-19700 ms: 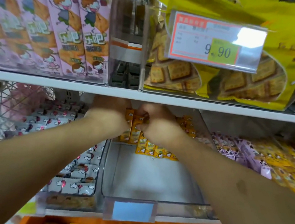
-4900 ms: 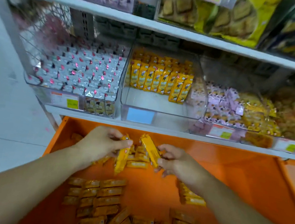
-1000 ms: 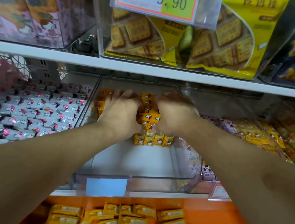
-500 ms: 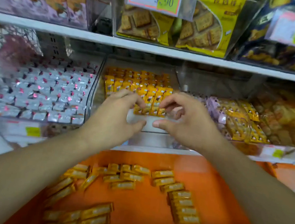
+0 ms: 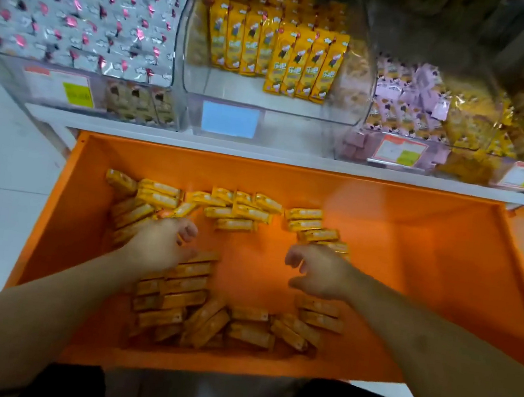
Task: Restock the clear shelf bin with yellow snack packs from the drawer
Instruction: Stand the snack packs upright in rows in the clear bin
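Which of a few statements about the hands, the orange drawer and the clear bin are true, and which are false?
1. Both hands are over the orange drawer. True.
2. The right hand holds a yellow pack. False: its fingers are loosely curled and hold nothing.
3. The clear bin is full to its front wall. False: the yellow snack packs fill only the back, and the floor in front is bare.
4. Loose yellow packs lie in the drawer. True.
5. The left hand is in the bin. False: it is over the packs in the drawer.

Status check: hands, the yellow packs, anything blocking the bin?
Left hand and right hand open, low over the orange drawer. Yellow snack packs loose below. Clear bin front half bare. Nothing blocking.
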Demonstrator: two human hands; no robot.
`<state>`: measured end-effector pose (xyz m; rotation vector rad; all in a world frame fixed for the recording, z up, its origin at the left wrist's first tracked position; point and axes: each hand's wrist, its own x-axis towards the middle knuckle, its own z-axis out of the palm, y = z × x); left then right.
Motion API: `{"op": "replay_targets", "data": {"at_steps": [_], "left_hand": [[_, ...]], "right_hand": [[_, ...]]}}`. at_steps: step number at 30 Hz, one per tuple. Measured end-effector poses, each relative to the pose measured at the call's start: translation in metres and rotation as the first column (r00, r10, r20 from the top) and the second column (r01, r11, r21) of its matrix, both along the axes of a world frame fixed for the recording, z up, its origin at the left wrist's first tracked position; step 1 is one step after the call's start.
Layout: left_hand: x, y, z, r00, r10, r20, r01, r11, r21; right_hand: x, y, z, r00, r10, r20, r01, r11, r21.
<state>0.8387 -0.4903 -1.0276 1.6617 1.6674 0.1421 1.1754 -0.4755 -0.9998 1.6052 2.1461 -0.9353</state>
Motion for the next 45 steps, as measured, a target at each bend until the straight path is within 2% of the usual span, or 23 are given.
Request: {"op": "replay_targets", "data": {"at_steps": [4, 7, 13, 19, 21, 23, 25, 27, 30, 33, 35, 38, 42, 45], "left_hand": [[-0.01, 0.008, -0.04, 0.987, -0.086, -0.134, 0.074, 0.993, -0.09], [-0.01, 0.013, -0.065, 0.975, -0.143, -0.17, 0.123, 0.985, -0.121], [-0.006, 0.017, -0.087, 0.981, -0.114, -0.159, 0.088, 0.982, -0.164], [-0.002, 0.023, -0.078, 0.998, 0.001, -0.067, -0.01, 0.991, -0.132], [0.0, 0.025, -0.068, 0.998, 0.047, -0.041, -0.052, 0.991, -0.121], [0.001, 0.029, -0.054, 0.997, 0.077, 0.009, -0.075, 0.988, -0.133], [0.003, 0.034, -0.035, 0.997, 0.066, 0.048, -0.06, 0.99, -0.125], [0.006, 0.04, -0.008, 0.995, 0.062, 0.073, -0.054, 0.993, -0.11], [0.015, 0.045, 0.044, 0.982, 0.074, 0.173, -0.062, 0.995, -0.074], [0.022, 0.041, 0.103, 0.96, 0.097, 0.265, -0.095, 0.995, -0.019], [0.026, 0.031, 0.14, 0.924, 0.113, 0.365, -0.123, 0.992, 0.003], [0.035, 0.009, 0.19, 0.846, 0.14, 0.515, -0.166, 0.986, 0.005], [0.042, -0.016, 0.227, 0.727, 0.2, 0.657, -0.229, 0.972, -0.044], [0.041, -0.027, 0.234, 0.676, 0.241, 0.696, -0.283, 0.957, -0.057]], "right_hand": [[-0.024, -0.002, -0.046, 0.995, 0.099, -0.011, -0.099, 0.993, -0.059], [-0.044, -0.012, -0.084, 0.982, 0.188, -0.009, -0.187, 0.968, -0.166], [-0.071, -0.031, -0.132, 0.913, 0.405, 0.049, -0.379, 0.887, -0.263], [-0.069, -0.034, -0.126, 0.913, 0.404, 0.046, -0.38, 0.888, -0.259], [-0.067, -0.028, -0.115, 0.943, 0.331, 0.028, -0.312, 0.911, -0.268], [-0.065, -0.017, -0.096, 0.986, 0.167, -0.026, -0.168, 0.945, -0.279], [-0.064, -0.002, -0.07, 0.997, 0.018, -0.075, -0.039, 0.96, -0.278], [-0.064, 0.015, -0.037, 0.99, -0.063, -0.122, 0.03, 0.966, -0.258], [-0.058, 0.037, 0.025, 0.945, -0.206, -0.254, 0.154, 0.966, -0.21], [-0.051, 0.046, 0.084, 0.834, -0.328, -0.444, 0.293, 0.945, -0.147], [-0.05, 0.044, 0.119, 0.764, -0.332, -0.553, 0.334, 0.937, -0.101], [-0.058, 0.026, 0.163, 0.702, -0.247, -0.668, 0.318, 0.948, -0.017], [-0.078, -0.006, 0.194, 0.605, -0.22, -0.765, 0.317, 0.948, -0.022], [-0.085, -0.024, 0.201, 0.627, -0.184, -0.757, 0.262, 0.965, -0.018]]}}
